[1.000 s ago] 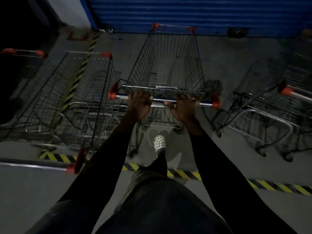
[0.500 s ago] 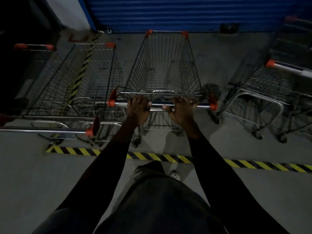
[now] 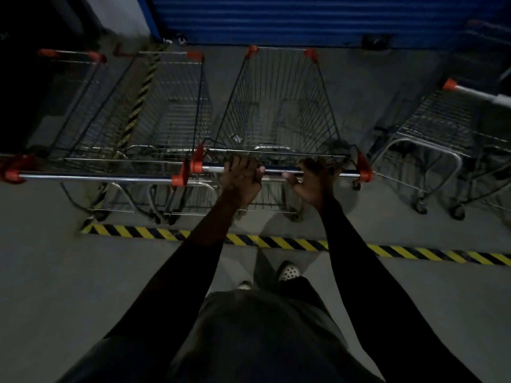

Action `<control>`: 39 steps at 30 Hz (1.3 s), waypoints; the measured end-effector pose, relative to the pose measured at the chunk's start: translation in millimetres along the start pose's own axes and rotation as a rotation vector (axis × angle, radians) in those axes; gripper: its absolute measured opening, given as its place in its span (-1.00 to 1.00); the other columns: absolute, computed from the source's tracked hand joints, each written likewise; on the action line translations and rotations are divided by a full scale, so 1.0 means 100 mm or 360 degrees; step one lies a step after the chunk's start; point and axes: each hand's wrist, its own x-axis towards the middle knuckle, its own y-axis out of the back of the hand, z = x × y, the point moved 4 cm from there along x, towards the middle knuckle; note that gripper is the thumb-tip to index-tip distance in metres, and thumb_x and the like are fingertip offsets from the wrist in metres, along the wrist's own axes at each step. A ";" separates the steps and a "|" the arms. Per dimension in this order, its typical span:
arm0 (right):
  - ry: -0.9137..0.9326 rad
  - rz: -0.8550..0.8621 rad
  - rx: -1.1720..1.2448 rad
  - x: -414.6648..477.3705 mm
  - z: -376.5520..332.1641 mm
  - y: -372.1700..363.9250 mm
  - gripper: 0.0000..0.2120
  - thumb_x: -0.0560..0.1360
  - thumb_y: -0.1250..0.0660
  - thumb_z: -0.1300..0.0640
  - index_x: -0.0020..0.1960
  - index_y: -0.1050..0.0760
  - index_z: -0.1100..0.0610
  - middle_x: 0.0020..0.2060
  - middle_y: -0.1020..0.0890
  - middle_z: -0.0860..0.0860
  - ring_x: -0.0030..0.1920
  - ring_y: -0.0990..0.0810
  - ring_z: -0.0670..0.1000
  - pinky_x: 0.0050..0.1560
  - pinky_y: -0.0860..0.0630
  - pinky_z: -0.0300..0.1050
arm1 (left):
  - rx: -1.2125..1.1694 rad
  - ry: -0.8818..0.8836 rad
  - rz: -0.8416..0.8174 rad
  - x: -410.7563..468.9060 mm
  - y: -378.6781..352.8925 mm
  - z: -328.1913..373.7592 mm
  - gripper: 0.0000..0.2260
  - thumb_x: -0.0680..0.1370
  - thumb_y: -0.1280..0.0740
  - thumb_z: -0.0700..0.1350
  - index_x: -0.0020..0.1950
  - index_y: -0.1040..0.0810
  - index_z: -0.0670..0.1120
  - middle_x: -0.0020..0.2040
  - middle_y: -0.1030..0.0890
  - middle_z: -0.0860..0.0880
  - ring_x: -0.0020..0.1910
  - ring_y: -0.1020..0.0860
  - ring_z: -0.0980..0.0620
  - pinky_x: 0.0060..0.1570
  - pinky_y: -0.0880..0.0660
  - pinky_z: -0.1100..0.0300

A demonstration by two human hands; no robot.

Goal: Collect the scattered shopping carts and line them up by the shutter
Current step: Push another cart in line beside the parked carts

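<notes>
Cart [image 3: 279,106] now abreast neighbour [image 3: 177,111], in hands [image 3: 242,179]

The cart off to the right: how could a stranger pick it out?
Find the blue ribbed shutter across the back. A row of silver wire carts faces it squarely. The silver wire cart right of them stands apart, turned askew, its orange-capped handle on the far side.

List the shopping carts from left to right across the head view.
far-left cart → second cart → middle cart, gripped by the left hand and right hand → right-hand cart, turned sideways.
</notes>
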 end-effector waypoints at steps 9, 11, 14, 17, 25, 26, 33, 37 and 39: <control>-0.0059 -0.0057 -0.0201 -0.32 -0.15 0.14 -0.27 0.44 -0.06 -0.50 0.07 -0.66 0.08 0.11 -0.68 0.06 0.30 -0.53 0.20 0.35 -0.16 0.26 | -0.0025 -0.0073 -0.0036 -0.30 0.06 -0.01 -0.42 0.63 0.15 0.16 0.24 -0.56 -0.10 0.20 -0.58 -0.15 0.22 -0.47 -0.22 0.24 -0.28 -0.10; -0.0020 -0.0012 -0.0201 -0.38 -0.18 0.19 -0.31 0.45 -0.14 -0.47 0.04 -0.67 0.11 0.07 -0.70 0.08 0.25 -0.57 0.22 0.31 -0.18 0.25 | 0.0010 -0.0086 -0.0028 -0.36 0.08 0.01 -0.42 0.64 0.15 0.16 0.25 -0.56 -0.10 0.21 -0.57 -0.15 0.23 -0.47 -0.21 0.25 -0.27 -0.09; 0.0101 0.0152 -0.0294 -0.47 -0.19 0.19 -0.40 0.50 -0.20 -0.41 -0.08 -0.66 0.11 -0.11 -0.71 0.07 0.05 -0.67 0.24 0.17 -0.38 0.37 | -0.0025 -0.0124 0.0061 -0.43 0.09 0.02 -0.49 0.66 0.08 0.13 0.18 -0.57 -0.13 0.13 -0.59 -0.17 0.16 -0.50 -0.23 0.21 -0.31 -0.11; 0.0114 0.0198 -0.0348 -0.51 -0.20 0.17 -0.41 0.52 -0.18 -0.42 -0.11 -0.64 0.10 -0.16 -0.70 0.05 0.01 -0.67 0.22 0.14 -0.41 0.38 | -0.0071 -0.0158 0.0172 -0.49 0.09 0.01 -0.56 0.68 -0.02 0.10 0.13 -0.58 -0.14 0.06 -0.60 -0.18 0.10 -0.52 -0.22 0.16 -0.35 -0.09; -0.0023 0.0035 -0.0317 -0.49 -0.08 0.14 -0.27 0.47 -0.07 -0.50 0.05 -0.67 0.09 0.06 -0.71 0.06 0.24 -0.58 0.21 0.30 -0.28 0.39 | -0.0349 -0.0098 0.0250 -0.62 0.10 -0.05 -0.61 0.60 -0.22 0.09 0.30 -0.59 -0.11 0.17 -0.55 -0.22 0.17 -0.48 -0.26 0.20 -0.37 -0.08; -0.0019 0.0042 -0.0323 -0.49 -0.07 0.15 -0.28 0.48 -0.08 -0.49 0.04 -0.67 0.10 0.05 -0.71 0.07 0.24 -0.58 0.22 0.30 -0.28 0.38 | -0.0452 -0.0034 0.0310 -0.68 0.14 -0.07 -0.65 0.57 -0.26 0.02 0.30 -0.60 -0.07 0.20 -0.53 -0.20 0.20 -0.45 -0.23 0.20 -0.36 -0.06; -0.0022 0.0054 -0.0285 -0.49 -0.07 0.19 -0.29 0.48 -0.08 -0.50 -0.02 -0.64 0.11 -0.04 -0.70 0.08 0.19 -0.59 0.24 0.28 -0.30 0.42 | -0.1992 0.1272 0.0835 -1.09 0.01 -0.54 -0.82 0.47 -0.26 -0.21 -0.11 -0.66 -0.18 -0.13 -0.66 -0.18 -0.22 -0.57 0.04 -0.07 -0.47 0.14; -0.0026 0.0072 -0.0273 -0.51 -0.09 0.21 -0.29 0.48 -0.11 -0.49 0.00 -0.66 0.12 0.00 -0.71 0.09 0.20 -0.60 0.25 0.28 -0.30 0.45 | -0.3246 0.0865 0.0640 -0.83 -0.09 -0.98 -0.52 0.69 -0.09 -0.03 0.62 -0.23 -0.09 0.46 -0.49 -0.13 -0.48 -0.48 0.24 -0.53 -0.28 0.28; -0.0027 0.0050 -0.0263 -0.51 -0.10 0.22 -0.26 0.47 -0.09 -0.49 0.03 -0.66 0.13 0.02 -0.71 0.10 0.21 -0.60 0.25 0.30 -0.27 0.43 | -0.3569 0.0904 0.0425 -0.75 -0.07 -1.02 -0.49 0.66 -0.03 0.09 0.63 -0.21 0.08 0.51 -0.43 -0.09 -0.43 -0.54 0.15 -0.47 -0.33 0.30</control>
